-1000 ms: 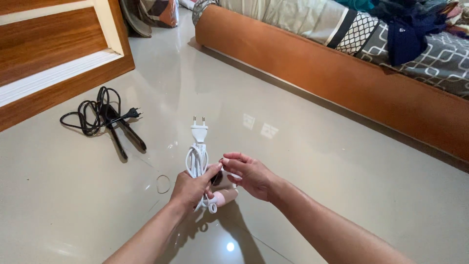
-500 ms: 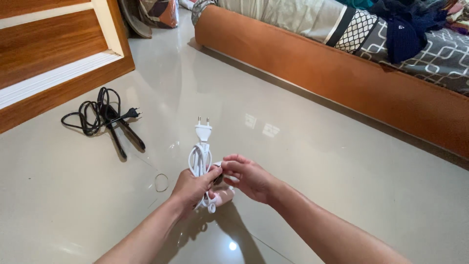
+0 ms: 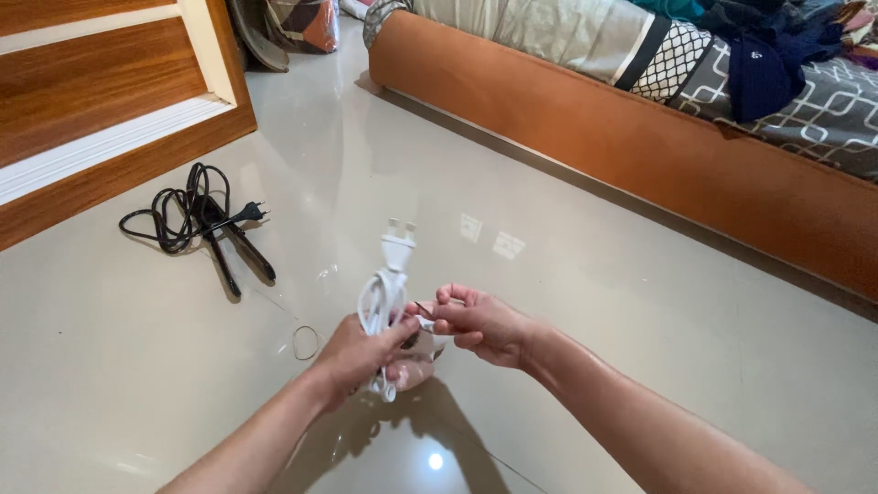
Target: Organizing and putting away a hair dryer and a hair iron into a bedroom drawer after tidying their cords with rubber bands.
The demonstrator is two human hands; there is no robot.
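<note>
My left hand (image 3: 352, 355) grips a coiled white power cord (image 3: 377, 300) over the glossy floor. Its two-pin plug (image 3: 398, 243) sticks up and away from me, tilted slightly right. A pink and white appliance (image 3: 410, 370) shows under the hands, mostly hidden. My right hand (image 3: 480, 322) pinches a thin dark band (image 3: 422, 311) right beside the cord bundle, fingertips touching my left thumb. A loose rubber band (image 3: 305, 343) lies on the floor just left of my left hand.
A black hair iron with a tangled black cord (image 3: 197, 222) lies on the floor at left. Wooden furniture (image 3: 101, 110) stands at the far left. An orange bed frame (image 3: 640, 146) with patterned bedding and dark clothes (image 3: 764, 64) runs along the right.
The plug has tilted to the right as the bundle turned in my left hand. My right hand shifted slightly up and right, pulling the dark band by the cord.
</note>
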